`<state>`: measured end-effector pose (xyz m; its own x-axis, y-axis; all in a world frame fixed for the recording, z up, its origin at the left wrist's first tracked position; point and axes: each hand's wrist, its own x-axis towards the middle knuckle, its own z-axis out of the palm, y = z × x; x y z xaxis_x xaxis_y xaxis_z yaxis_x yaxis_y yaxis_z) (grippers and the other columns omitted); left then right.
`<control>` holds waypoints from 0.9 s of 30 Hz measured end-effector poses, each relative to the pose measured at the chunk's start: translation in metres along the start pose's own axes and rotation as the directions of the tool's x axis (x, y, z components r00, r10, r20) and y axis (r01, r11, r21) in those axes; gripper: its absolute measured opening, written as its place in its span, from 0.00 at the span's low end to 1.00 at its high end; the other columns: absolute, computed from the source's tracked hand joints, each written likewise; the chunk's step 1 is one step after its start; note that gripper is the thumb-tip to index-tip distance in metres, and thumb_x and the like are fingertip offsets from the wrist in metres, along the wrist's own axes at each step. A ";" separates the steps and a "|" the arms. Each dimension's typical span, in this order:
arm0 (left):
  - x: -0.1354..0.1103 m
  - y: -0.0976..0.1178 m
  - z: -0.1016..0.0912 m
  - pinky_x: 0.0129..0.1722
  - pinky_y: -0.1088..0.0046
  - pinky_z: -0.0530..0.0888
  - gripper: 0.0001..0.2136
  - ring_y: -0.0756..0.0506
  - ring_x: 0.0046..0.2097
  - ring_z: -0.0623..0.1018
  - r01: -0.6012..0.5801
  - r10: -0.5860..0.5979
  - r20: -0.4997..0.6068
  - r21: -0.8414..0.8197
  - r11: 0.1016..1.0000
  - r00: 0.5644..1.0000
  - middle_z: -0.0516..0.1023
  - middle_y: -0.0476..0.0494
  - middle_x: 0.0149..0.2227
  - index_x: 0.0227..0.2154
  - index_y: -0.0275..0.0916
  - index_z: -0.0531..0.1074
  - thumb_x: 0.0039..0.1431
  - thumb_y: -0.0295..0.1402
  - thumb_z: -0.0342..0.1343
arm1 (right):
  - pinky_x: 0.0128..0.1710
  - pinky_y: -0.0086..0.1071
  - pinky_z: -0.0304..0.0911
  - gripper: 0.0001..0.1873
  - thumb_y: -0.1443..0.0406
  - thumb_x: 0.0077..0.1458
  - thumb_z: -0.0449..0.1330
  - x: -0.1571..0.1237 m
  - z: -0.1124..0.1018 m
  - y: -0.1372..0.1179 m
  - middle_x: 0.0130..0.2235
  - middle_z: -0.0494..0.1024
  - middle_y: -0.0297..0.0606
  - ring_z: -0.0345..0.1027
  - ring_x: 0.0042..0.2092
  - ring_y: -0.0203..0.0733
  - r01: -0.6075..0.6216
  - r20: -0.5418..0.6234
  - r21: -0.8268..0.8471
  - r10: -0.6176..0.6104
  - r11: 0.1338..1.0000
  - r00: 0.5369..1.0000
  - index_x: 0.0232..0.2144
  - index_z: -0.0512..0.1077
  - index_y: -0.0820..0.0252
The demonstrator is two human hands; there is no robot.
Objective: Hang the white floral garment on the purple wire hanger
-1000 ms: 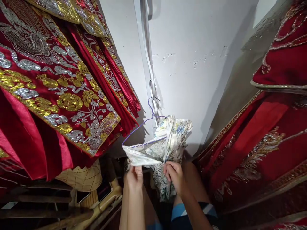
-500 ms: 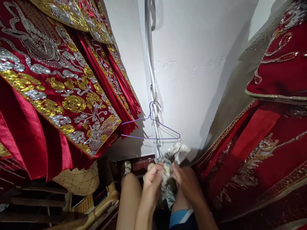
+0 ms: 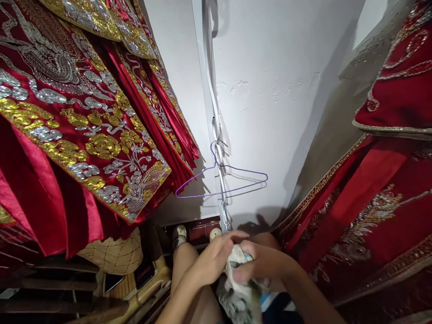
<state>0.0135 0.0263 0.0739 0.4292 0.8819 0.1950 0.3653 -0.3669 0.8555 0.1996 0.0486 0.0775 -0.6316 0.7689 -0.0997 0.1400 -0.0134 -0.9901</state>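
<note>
White floral cloth [image 3: 241,299] is bunched low in front of the person, between the two hands and above the thighs [image 3: 194,265], its looser folds dropping toward the striped shorts [image 3: 280,308]. The right hand [image 3: 265,261] is clamped on the upper part of the bunch, thumb laid across the near face; the left hand [image 3: 216,261] bears against the other side, its fingers bent over the top — whether they also pinch the fabric, I cannot tell. The purple wire hanger [image 3: 202,195] hangs at the metal rail [image 3: 209,81], beyond the hands and apart from the cloth. To handle the bundle well, I would let one hand anchor it while the other gathers, taking up the slack in small folds rather than crushing it into a ball; the fabric looks thin and soft, so it should crease easily and slip if squeezed only at one spot. The hanging tail deserves attention too, since a loose fold could catch under a knee or trail to the floor. Elbows are best kept in: the red garment [image 3: 104,146] on the left and the embroidered dress [image 3: 371,193] on the right flank the space, and their raised decoration might snag a careless swing of the cloth.
</note>
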 end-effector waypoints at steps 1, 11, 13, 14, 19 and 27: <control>-0.004 -0.010 0.000 0.44 0.67 0.72 0.29 0.41 0.41 0.76 0.015 -0.016 0.020 0.057 0.998 1.000 0.79 0.40 0.37 0.40 0.41 0.78 0.68 0.52 0.34 | 0.25 0.31 0.60 0.11 0.59 0.42 0.69 0.001 -0.008 -0.008 0.22 0.72 0.33 0.64 0.25 0.39 -0.008 0.171 -0.035 0.014 0.999 0.985 0.21 0.75 0.61; -0.040 -0.089 -0.092 0.44 0.67 0.72 0.14 0.40 0.39 0.78 0.189 -0.154 -0.112 0.476 0.859 0.982 0.82 0.43 0.35 0.31 0.40 0.79 0.62 0.42 0.53 | 0.51 0.37 0.62 0.22 0.71 0.46 0.59 0.096 -0.081 -0.021 0.48 0.80 0.41 0.71 0.50 0.50 0.222 -0.268 -0.472 -0.378 0.853 0.886 0.45 0.78 0.56; -0.038 -0.095 -0.107 0.53 0.60 0.70 0.12 0.36 0.48 0.78 0.192 -0.117 -0.169 0.546 0.816 0.979 0.81 0.38 0.45 0.36 0.41 0.80 0.60 0.42 0.55 | 0.55 0.39 0.59 0.25 0.69 0.47 0.58 0.116 -0.084 -0.003 0.53 0.76 0.44 0.67 0.55 0.51 0.210 -0.329 -0.486 -0.400 0.849 0.856 0.50 0.75 0.57; -0.036 -0.096 -0.113 0.56 0.57 0.69 0.13 0.34 0.52 0.76 0.209 -0.112 -0.201 0.568 0.796 0.973 0.79 0.36 0.49 0.38 0.41 0.80 0.59 0.42 0.55 | 0.53 0.38 0.60 0.22 0.68 0.49 0.57 0.124 -0.085 0.005 0.51 0.78 0.44 0.69 0.53 0.50 0.191 -0.328 -0.486 -0.380 0.853 0.865 0.48 0.76 0.59; -0.024 -0.096 -0.136 0.57 0.57 0.69 0.15 0.34 0.59 0.73 0.335 -0.172 -0.324 0.560 0.758 0.930 0.71 0.36 0.59 0.38 0.40 0.79 0.58 0.43 0.52 | 0.32 0.30 0.56 0.10 0.64 0.54 0.53 0.120 -0.084 0.025 0.25 0.71 0.33 0.64 0.31 0.40 0.134 -0.311 -0.510 -0.327 0.850 0.893 0.24 0.70 0.59; 0.018 -0.040 -0.134 0.61 0.61 0.64 0.06 0.37 0.60 0.71 0.065 0.099 -0.294 0.501 0.863 0.951 0.71 0.39 0.59 0.25 0.40 0.74 0.52 0.32 0.53 | 0.25 0.29 0.48 0.12 0.62 0.54 0.53 0.071 -0.067 0.019 0.21 0.61 0.30 0.54 0.25 0.36 0.071 -0.362 -0.423 -0.240 0.903 0.901 0.20 0.62 0.58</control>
<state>-0.1039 0.0965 0.1068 0.2011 0.8892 0.4110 0.7571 -0.4073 0.5108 0.2085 0.1458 0.0586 -0.3266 0.9271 0.1837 0.4045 0.3128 -0.8594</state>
